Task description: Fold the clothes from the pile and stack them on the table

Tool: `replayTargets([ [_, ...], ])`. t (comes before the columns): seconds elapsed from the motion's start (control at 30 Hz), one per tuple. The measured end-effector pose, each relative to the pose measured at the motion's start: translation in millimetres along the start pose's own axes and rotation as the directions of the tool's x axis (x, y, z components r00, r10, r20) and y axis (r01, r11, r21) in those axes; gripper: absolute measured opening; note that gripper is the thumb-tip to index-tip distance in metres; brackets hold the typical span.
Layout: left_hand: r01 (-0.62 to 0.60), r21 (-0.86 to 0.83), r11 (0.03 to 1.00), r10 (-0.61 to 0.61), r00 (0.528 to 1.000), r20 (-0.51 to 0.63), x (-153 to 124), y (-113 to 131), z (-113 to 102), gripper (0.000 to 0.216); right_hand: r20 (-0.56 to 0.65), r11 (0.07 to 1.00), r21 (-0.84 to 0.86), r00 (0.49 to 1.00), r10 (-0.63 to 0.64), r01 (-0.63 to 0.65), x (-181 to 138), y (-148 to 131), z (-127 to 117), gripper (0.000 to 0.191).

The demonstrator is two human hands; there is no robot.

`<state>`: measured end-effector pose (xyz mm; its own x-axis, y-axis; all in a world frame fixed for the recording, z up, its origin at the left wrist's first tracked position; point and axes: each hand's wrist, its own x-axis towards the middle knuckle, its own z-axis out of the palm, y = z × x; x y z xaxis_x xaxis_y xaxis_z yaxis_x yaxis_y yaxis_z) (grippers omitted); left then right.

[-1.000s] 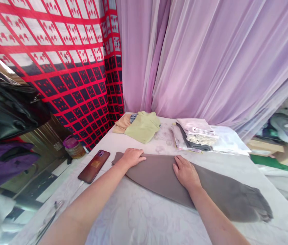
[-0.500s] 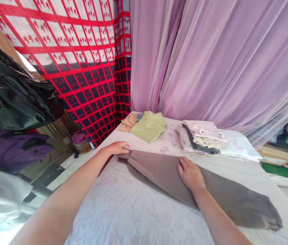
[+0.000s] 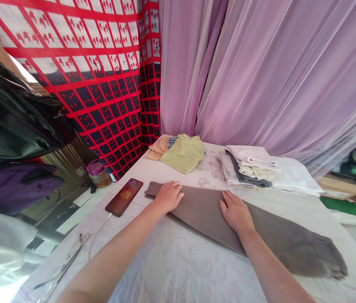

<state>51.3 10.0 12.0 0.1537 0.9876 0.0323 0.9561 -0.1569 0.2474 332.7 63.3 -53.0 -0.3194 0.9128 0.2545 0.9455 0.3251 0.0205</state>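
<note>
A pair of grey-brown trousers (image 3: 201, 208) lies folded lengthwise across the bed, with a gathered end at the lower right. My left hand (image 3: 169, 197) rests on its narrow left part, fingers laid flat on the cloth. Near the middle of the trousers, my right hand (image 3: 235, 212) presses down with its fingers stretched out. Neither hand grips anything. Parts of the cloth are hidden beneath both hands and my right forearm.
A phone (image 3: 124, 198) with a cable and a pair of glasses (image 3: 78, 248) lie on the left. Behind the trousers are a green garment (image 3: 184, 153) and a stack of folded clothes (image 3: 250, 155). A lidded jar (image 3: 98, 174) stands past the bed's left edge.
My left hand has moved right from the trousers' left end onto the cloth, its fingers now flat. That end now lies flatter, and the phone has come into sight. My right hand stays put.
</note>
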Motion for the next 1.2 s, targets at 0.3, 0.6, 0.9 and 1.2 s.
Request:
replayTargets([
  [0.3,0.050,0.059,0.997,-0.047,0.998,-0.048,-9,6,43,0.063,-0.055,0.999,0.004,0.998,-0.035,0.035,0,8,10,0.044],
  [0.6,0.057,0.030,0.998,-0.055,0.996,-0.070,-9,8,47,0.067,-0.064,0.999,-0.010,0.997,-0.040,0.040,-1,12,17,0.047],
  [0.9,0.061,0.011,0.998,-0.060,0.995,-0.084,-8,8,45,0.067,-0.021,0.999,0.045,1.000,-0.007,0.008,1,1,3,0.048],
  [1.2,0.046,0.017,0.999,-0.044,0.991,-0.124,-8,7,46,0.063,0.250,0.990,0.123,0.963,-0.097,0.067,-1,-64,-20,0.050],
])
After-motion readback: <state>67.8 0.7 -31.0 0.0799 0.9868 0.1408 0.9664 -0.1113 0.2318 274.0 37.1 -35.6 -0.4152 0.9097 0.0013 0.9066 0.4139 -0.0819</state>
